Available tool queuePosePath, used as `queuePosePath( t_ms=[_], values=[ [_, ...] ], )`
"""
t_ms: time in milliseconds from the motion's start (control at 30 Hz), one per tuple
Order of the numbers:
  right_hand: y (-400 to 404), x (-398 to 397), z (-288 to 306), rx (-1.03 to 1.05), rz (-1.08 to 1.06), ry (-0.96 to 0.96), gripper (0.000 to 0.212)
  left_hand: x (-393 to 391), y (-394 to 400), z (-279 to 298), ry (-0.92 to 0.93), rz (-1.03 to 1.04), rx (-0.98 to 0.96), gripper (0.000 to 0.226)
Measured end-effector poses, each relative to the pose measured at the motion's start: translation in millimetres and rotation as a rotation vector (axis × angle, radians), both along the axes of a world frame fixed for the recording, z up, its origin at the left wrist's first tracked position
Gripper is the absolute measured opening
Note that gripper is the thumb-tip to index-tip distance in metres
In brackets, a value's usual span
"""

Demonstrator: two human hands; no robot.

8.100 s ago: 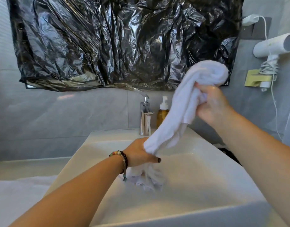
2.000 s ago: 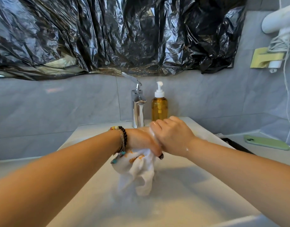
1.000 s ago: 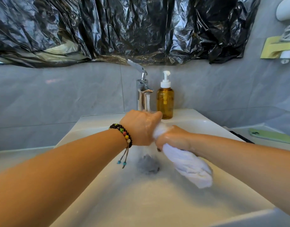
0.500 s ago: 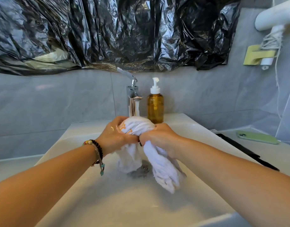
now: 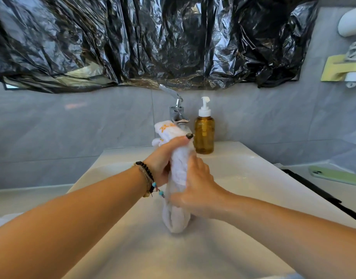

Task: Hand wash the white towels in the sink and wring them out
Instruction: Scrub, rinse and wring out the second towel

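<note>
Both hands gripped the twisted white cotton towel over the white ceramic sink: left hand high, right hand low. Advice then: counter-twist harder, keep it over the basin.

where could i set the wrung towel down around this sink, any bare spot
Bare: the sink rim right of the soap bottle, and the rim left of the faucet. The counter at right holds a green phone. Crowded at the middle, where the left hand and right hand grip the towel.

A bathroom: white sink, chrome tap, soap dispenser, grey tiled wall.
</note>
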State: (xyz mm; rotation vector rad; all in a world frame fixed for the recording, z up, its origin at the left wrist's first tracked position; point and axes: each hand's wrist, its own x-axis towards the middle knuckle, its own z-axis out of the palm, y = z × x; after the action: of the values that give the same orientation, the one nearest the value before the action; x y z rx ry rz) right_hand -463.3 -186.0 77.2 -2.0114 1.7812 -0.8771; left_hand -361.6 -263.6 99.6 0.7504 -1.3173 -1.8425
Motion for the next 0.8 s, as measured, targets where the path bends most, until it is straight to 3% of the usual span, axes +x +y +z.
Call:
queuePosePath(
  t_ms=[100, 367, 433, 500, 633, 733, 800],
  values=[
    [11, -24, 8, -0.191, 0.102, 0.281, 0.083, 8, -6, 3, -0.021, -0.007, -0.079, 0.049],
    [-15, -52, -2, -0.631, 0.045, 0.258, 0.051, 6, -11, 9, -0.153, -0.17, -0.097, 0.035],
    [-19, -59, -3, -0.684, -0.043, 0.191, 0.055, 9, -13, 10, -0.2, -0.196, -0.086, 0.045],
    [-22, -69, -4, -0.701, -0.067, 0.253, 0.074, 13, -15, 11, -0.218, -0.225, -0.049, 0.057],
    [-36, -68, -10, -0.717, 0.196, 0.464, 0.111, 12, -3, 15, -0.329, -0.293, -0.045, 0.045],
    [-54, -59, -11, -0.734, 0.31, 0.362, 0.103, 7, 5, 15, -0.441, -0.302, -0.064, 0.034],
    [-59, -61, -8, -0.752, 0.345, 0.338, 0.086, 9, 3, 13, -0.422, -0.37, -0.03, 0.048]
  ],
)
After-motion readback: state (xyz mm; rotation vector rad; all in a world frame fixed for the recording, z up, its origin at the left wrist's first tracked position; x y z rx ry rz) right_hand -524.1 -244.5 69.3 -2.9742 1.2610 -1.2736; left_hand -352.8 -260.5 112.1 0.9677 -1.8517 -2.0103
